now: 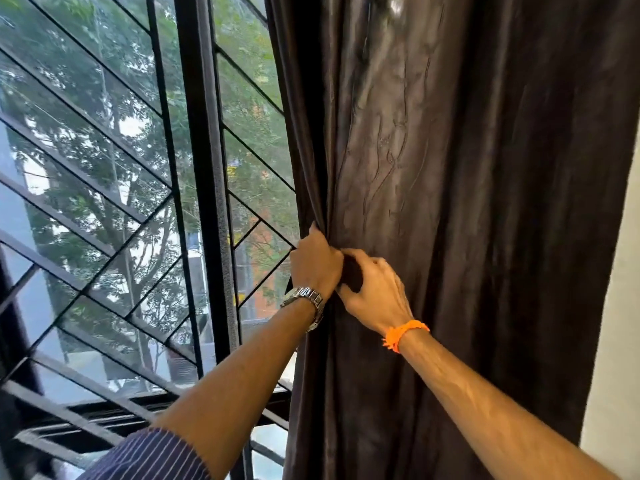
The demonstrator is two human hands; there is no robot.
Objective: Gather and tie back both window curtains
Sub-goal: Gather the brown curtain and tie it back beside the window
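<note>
A dark brown curtain (467, 185) hangs on the right side of the window, with folds bunched along its left edge. My left hand (317, 261), with a metal watch on the wrist, grips that left edge from the window side. Just to its right, my right hand (375, 292), with an orange thread band on the wrist, pinches a fold of the same curtain, and the two hands touch. No tie-back is visible. A second curtain is not in view.
The window (114, 174) with a black frame and diagonal metal grille bars fills the left half, with trees and buildings outside. A thick black upright bar (207, 168) stands just left of the curtain. A pale wall (620, 323) borders the curtain on the right.
</note>
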